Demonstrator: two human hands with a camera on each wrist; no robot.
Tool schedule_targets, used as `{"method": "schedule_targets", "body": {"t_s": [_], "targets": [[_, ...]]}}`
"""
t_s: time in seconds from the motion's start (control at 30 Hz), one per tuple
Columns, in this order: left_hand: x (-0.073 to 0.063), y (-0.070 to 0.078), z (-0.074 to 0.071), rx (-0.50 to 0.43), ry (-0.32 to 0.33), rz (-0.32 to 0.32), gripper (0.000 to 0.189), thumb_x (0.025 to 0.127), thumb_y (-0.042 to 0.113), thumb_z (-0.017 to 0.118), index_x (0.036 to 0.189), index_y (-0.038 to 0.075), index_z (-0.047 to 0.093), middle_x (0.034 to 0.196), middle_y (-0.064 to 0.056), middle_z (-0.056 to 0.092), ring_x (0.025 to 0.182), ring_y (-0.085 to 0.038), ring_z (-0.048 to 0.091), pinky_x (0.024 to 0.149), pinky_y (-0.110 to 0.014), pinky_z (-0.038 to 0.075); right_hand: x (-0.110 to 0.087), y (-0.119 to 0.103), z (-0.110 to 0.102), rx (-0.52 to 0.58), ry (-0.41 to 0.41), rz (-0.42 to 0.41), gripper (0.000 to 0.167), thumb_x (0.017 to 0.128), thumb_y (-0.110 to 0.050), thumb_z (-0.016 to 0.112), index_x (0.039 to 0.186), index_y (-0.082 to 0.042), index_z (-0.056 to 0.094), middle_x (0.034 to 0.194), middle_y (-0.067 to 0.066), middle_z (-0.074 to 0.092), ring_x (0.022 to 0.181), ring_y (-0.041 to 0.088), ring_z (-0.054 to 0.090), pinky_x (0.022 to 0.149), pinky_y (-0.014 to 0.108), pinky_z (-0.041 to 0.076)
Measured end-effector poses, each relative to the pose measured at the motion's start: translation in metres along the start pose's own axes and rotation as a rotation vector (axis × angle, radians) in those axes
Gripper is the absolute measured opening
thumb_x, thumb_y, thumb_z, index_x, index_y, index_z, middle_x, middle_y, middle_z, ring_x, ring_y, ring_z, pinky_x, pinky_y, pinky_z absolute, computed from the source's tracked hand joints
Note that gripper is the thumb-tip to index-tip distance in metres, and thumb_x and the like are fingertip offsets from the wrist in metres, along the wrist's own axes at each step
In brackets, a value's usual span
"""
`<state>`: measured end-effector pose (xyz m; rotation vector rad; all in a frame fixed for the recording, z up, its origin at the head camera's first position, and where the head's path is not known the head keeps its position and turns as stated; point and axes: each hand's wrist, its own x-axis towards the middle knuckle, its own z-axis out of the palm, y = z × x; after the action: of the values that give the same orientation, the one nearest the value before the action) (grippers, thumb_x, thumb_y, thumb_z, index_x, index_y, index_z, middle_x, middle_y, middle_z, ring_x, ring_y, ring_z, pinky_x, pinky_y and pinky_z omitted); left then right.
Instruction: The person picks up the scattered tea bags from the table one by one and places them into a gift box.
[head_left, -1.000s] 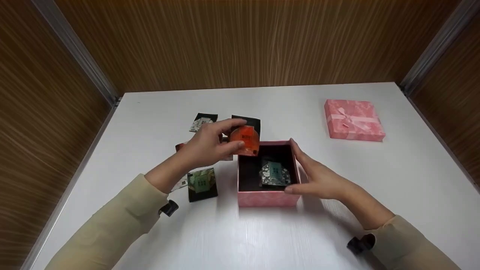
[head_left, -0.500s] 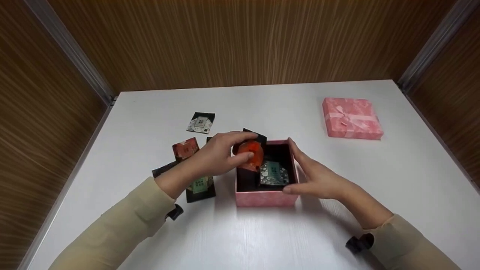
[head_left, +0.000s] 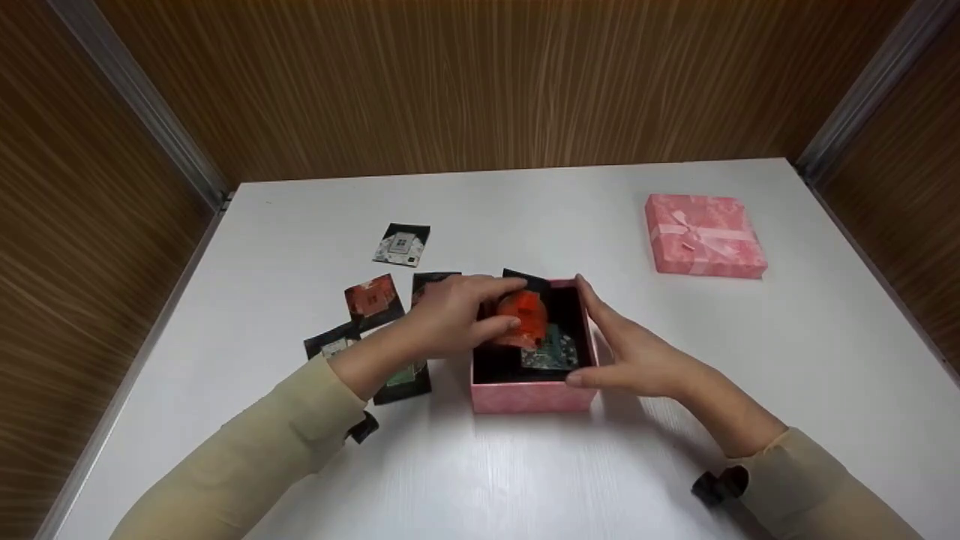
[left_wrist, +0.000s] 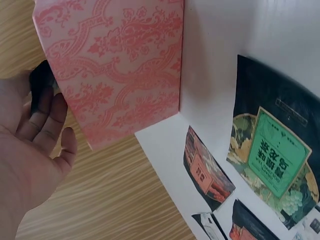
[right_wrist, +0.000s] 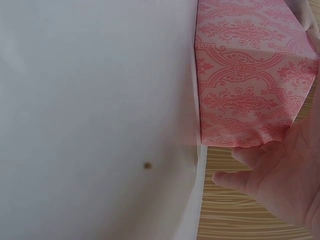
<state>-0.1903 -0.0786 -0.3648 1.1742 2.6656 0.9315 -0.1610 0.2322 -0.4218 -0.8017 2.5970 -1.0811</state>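
Pinching the orange packet (head_left: 529, 315) between thumb and fingers, the left hand (head_left: 454, 319) holds it at the mouth of the pink box (head_left: 531, 397), head view. Green-and-white packet (head_left: 551, 356) lies inside; contact between these two cannot be told. Right hand (head_left: 637, 360) spread along the box's right side, thumb at the near corner, fingers toward the far one. Left of the box, on the table (head_left: 540, 480): black-and-white packet (head_left: 402, 246), set apart; red packet (head_left: 373, 298); white-labelled packet (head_left: 336, 345); green packet (head_left: 405, 381), partly covered by the left arm; one dark packet (head_left: 435, 280) behind the left hand. Pink lid (head_left: 705, 236) with ribbon bow at far right.

Left wrist view: left hand's fingers curled beside the box wall, against a dark piece of packet; green packet flat on the table.

Right wrist view: right hand's fingers apart, some touching the patterned box side.
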Motion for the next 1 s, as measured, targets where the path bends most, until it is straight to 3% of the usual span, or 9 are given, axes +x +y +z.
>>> {"method": "schedule_targets", "body": {"t_s": [0.1, 0.3, 0.4, 0.7, 0.87, 1.0], "targets": [[0.002, 0.0, 0.004, 0.009, -0.025, 0.022, 0.053, 0.105, 0.026, 0.071, 0.153, 0.006, 0.057, 0.121, -0.011, 0.073, 0.102, -0.023, 0.066, 0.093, -0.046, 0.054, 0.0, 0.001, 0.0, 0.007, -0.001, 0.003, 0.127, 0.087, -0.052, 0.084, 0.172, -0.027, -0.006, 0.176, 0.009, 0.015, 0.158, 0.033, 0.024, 0.124, 0.06, 0.025], [0.009, 0.003, 0.012, 0.056, -0.103, -0.003, 0.052, 0.105, 0.026, 0.071, 0.152, 0.007, 0.059, 0.13, -0.013, 0.07, 0.116, -0.025, 0.066, 0.101, -0.045, 0.053, 0.0, 0.001, 0.0, 0.001, 0.0, 0.005, 0.128, 0.086, -0.053, 0.084, 0.172, -0.022, -0.005, 0.176, 0.009, 0.014, 0.158, 0.033, 0.022, 0.124, 0.059, 0.024], [0.013, 0.005, 0.018, 0.086, -0.134, -0.005, 0.051, 0.105, 0.026, 0.071, 0.151, 0.007, 0.06, 0.129, -0.014, 0.071, 0.115, -0.026, 0.066, 0.101, -0.044, 0.053, 0.0, 0.002, 0.0, 0.001, 0.001, 0.002, 0.127, 0.087, -0.052, 0.084, 0.172, -0.02, -0.005, 0.176, 0.01, 0.015, 0.158, 0.033, 0.022, 0.124, 0.059, 0.025], [0.026, 0.008, 0.034, 0.239, -0.165, -0.014, 0.048, 0.103, 0.026, 0.073, 0.146, 0.008, 0.065, 0.125, -0.009, 0.075, 0.113, -0.026, 0.07, 0.103, -0.044, 0.051, 0.0, 0.002, 0.0, -0.001, -0.002, 0.015, 0.127, 0.087, -0.053, 0.084, 0.172, -0.022, -0.005, 0.176, 0.008, 0.013, 0.159, 0.032, 0.022, 0.124, 0.059, 0.025], [0.03, 0.011, 0.038, 0.313, -0.18, -0.03, 0.037, 0.101, 0.03, 0.076, 0.133, 0.013, 0.074, 0.104, -0.001, 0.077, 0.091, -0.02, 0.07, 0.084, -0.041, 0.054, 0.0, 0.001, 0.0, -0.007, -0.005, 0.026, 0.126, 0.087, -0.055, 0.083, 0.171, -0.029, -0.007, 0.176, 0.007, 0.013, 0.159, 0.032, 0.021, 0.123, 0.06, 0.025], [0.032, 0.013, 0.041, 0.38, -0.204, -0.037, 0.022, 0.1, 0.034, 0.076, 0.113, 0.017, 0.077, 0.083, 0.004, 0.069, 0.075, -0.017, 0.063, 0.068, -0.039, 0.049, 0.0, 0.001, -0.001, 0.013, -0.009, 0.012, 0.126, 0.088, -0.053, 0.084, 0.171, -0.029, -0.007, 0.177, 0.006, 0.011, 0.16, 0.03, 0.019, 0.124, 0.059, 0.023]]}}
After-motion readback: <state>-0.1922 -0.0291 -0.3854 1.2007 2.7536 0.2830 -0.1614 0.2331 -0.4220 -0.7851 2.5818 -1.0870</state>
